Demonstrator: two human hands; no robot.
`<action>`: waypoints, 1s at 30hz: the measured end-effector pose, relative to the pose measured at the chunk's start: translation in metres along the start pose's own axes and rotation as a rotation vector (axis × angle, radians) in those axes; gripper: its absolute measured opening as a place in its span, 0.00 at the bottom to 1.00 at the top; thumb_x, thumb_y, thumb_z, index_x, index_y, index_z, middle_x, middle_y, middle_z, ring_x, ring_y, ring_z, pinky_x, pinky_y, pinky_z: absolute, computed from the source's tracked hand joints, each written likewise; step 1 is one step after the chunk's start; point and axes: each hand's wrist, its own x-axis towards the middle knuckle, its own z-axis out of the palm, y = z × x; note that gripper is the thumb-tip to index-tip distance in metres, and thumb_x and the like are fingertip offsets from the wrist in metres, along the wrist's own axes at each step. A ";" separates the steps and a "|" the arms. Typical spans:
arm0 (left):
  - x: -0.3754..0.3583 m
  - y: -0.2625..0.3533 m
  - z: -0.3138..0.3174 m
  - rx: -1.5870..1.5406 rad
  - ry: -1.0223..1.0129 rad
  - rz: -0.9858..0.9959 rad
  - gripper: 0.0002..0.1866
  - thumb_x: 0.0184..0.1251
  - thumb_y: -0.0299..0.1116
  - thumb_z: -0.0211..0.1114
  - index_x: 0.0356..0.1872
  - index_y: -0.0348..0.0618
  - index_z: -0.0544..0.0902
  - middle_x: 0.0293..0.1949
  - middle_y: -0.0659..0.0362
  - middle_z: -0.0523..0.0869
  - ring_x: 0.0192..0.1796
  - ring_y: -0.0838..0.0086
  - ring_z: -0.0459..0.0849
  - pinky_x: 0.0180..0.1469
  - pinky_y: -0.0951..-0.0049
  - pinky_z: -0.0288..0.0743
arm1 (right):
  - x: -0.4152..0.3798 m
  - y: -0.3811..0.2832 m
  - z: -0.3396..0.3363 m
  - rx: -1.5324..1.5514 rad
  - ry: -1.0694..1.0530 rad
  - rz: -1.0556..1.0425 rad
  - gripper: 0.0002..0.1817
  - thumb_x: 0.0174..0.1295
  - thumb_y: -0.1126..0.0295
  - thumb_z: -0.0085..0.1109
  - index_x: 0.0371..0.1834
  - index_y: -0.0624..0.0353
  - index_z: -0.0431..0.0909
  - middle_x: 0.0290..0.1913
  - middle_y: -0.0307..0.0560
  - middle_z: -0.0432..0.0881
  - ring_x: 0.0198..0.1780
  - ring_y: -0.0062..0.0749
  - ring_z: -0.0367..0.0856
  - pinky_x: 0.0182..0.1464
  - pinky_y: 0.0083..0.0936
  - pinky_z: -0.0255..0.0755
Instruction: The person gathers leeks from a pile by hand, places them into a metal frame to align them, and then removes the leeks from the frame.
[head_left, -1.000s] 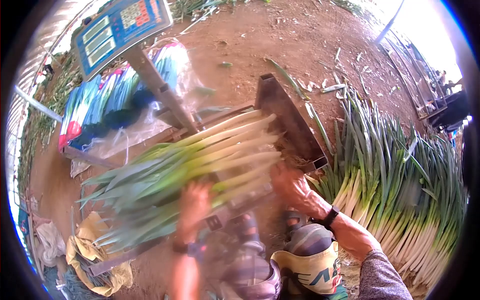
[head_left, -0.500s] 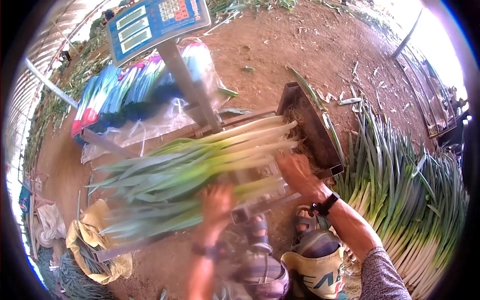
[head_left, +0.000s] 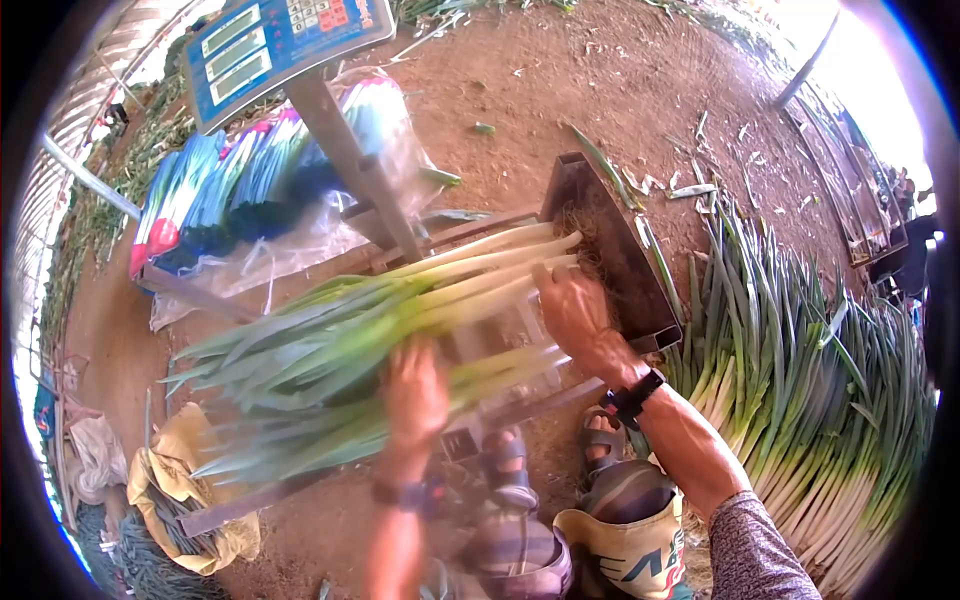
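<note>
A bunch of leeks [head_left: 400,298] lies across the metal frame of a scale, white ends to the right and green leaves to the left. My right hand [head_left: 580,315] is closed, its curled fingers at the white ends of the near stalks. My left hand [head_left: 415,395] is against the near side of the bunch where white turns to green; motion blur hides how its fingers are set. A few separate leeks [head_left: 500,375] lie nearer to me, below the bunch. Beyond the white ends stands a brown metal end plate [head_left: 625,265].
The scale's blue display [head_left: 280,45] stands on a post [head_left: 345,150] at upper left. Behind it, bundled leeks [head_left: 255,175] lie on clear plastic. A large pile of leeks [head_left: 800,400] covers the ground at right. A yellow sack [head_left: 185,490] sits at lower left.
Both hands have moved a little up and left in the view, against the bunch. The stalks beside my right hand lie closer together. The whole view has shifted slightly.
</note>
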 end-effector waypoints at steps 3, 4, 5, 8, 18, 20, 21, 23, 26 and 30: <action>0.004 0.006 0.005 0.077 0.037 0.007 0.26 0.68 0.33 0.68 0.67 0.41 0.77 0.67 0.49 0.80 0.70 0.53 0.75 0.69 0.46 0.69 | 0.008 -0.001 -0.008 0.203 -0.135 0.128 0.11 0.69 0.70 0.54 0.49 0.65 0.79 0.36 0.57 0.85 0.31 0.55 0.85 0.35 0.48 0.80; 0.007 0.007 0.004 0.078 0.024 -0.006 0.26 0.68 0.33 0.69 0.66 0.41 0.78 0.65 0.50 0.81 0.69 0.53 0.75 0.68 0.46 0.69 | 0.009 -0.002 -0.010 0.211 -0.145 0.122 0.13 0.71 0.68 0.53 0.51 0.65 0.79 0.37 0.57 0.85 0.30 0.54 0.85 0.35 0.48 0.81; 0.013 0.009 0.002 0.076 0.016 -0.022 0.25 0.67 0.33 0.69 0.65 0.41 0.79 0.64 0.50 0.81 0.68 0.53 0.76 0.67 0.47 0.70 | 0.008 -0.002 -0.010 0.125 -0.103 0.040 0.14 0.71 0.68 0.53 0.53 0.65 0.79 0.38 0.57 0.85 0.33 0.54 0.85 0.38 0.49 0.80; 0.021 0.007 0.001 0.058 -0.007 -0.028 0.23 0.65 0.33 0.71 0.62 0.42 0.81 0.61 0.51 0.83 0.65 0.53 0.78 0.65 0.48 0.71 | -0.002 -0.005 -0.014 -0.021 -0.142 -0.001 0.16 0.69 0.70 0.54 0.57 0.66 0.77 0.43 0.59 0.84 0.41 0.53 0.85 0.45 0.49 0.80; 0.033 -0.002 0.016 0.110 0.055 0.080 0.15 0.58 0.27 0.71 0.48 0.40 0.86 0.47 0.49 0.86 0.53 0.50 0.82 0.57 0.53 0.77 | -0.061 -0.023 -0.017 0.120 -0.086 -0.435 0.21 0.60 0.76 0.60 0.57 0.70 0.76 0.51 0.60 0.81 0.54 0.51 0.81 0.55 0.41 0.79; 0.029 0.000 0.009 0.053 0.056 0.116 0.15 0.58 0.26 0.71 0.47 0.40 0.86 0.47 0.49 0.86 0.53 0.50 0.82 0.56 0.53 0.77 | -0.061 -0.022 -0.023 0.145 -0.193 -0.364 0.21 0.59 0.76 0.60 0.57 0.70 0.76 0.53 0.60 0.81 0.57 0.51 0.80 0.57 0.39 0.78; 0.027 0.000 0.006 0.025 0.055 0.133 0.14 0.58 0.25 0.70 0.47 0.39 0.86 0.47 0.49 0.86 0.53 0.50 0.82 0.56 0.53 0.77 | -0.062 -0.021 -0.026 0.158 -0.247 -0.327 0.21 0.58 0.76 0.61 0.57 0.69 0.76 0.54 0.60 0.80 0.58 0.51 0.80 0.58 0.38 0.78; 0.025 0.002 0.003 0.013 0.043 0.176 0.14 0.57 0.24 0.70 0.46 0.39 0.87 0.47 0.49 0.86 0.53 0.50 0.82 0.55 0.53 0.78 | -0.066 -0.018 -0.029 0.147 -0.241 -0.312 0.22 0.58 0.76 0.61 0.57 0.69 0.76 0.53 0.60 0.80 0.58 0.51 0.80 0.59 0.38 0.77; 0.025 0.004 -0.006 -0.019 -0.027 0.170 0.15 0.55 0.24 0.71 0.46 0.39 0.87 0.47 0.48 0.86 0.52 0.50 0.83 0.54 0.53 0.79 | -0.066 -0.014 -0.036 0.137 -0.216 -0.242 0.22 0.58 0.76 0.61 0.58 0.68 0.77 0.55 0.60 0.81 0.58 0.50 0.80 0.60 0.38 0.77; 0.030 0.005 -0.011 -0.043 -0.112 0.144 0.15 0.54 0.23 0.71 0.46 0.37 0.87 0.46 0.47 0.86 0.51 0.49 0.84 0.53 0.52 0.80 | -0.064 -0.003 -0.004 0.029 -0.098 -0.086 0.24 0.61 0.73 0.58 0.62 0.65 0.76 0.62 0.58 0.81 0.59 0.51 0.81 0.61 0.41 0.77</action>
